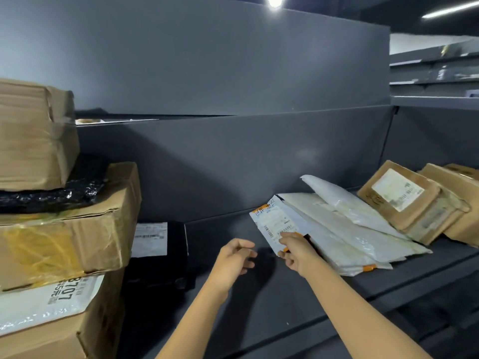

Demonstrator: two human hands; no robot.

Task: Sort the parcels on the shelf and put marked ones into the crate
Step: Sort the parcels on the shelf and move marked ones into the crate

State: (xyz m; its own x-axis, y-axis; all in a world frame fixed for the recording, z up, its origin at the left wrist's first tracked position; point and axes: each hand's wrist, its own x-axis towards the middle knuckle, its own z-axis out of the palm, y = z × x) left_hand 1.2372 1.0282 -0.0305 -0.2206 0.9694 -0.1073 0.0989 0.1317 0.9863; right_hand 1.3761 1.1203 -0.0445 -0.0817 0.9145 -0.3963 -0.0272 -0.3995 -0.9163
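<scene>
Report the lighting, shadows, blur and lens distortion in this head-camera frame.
Head view: a ceiling lamp blows out to white glare at the top edge; both hands cast dark shadows on the grey shelf; the wide lens bows the shelf's edges; the cardboard boxes at left look smeared, and the label print on the white mailer under the right hand is too soft to read.

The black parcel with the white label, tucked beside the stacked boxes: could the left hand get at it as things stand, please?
Probably yes. The left hand is open and empty, and the shelf between it and the black parcel looks bare. The stacked boxes crowd only its left side.
</scene>
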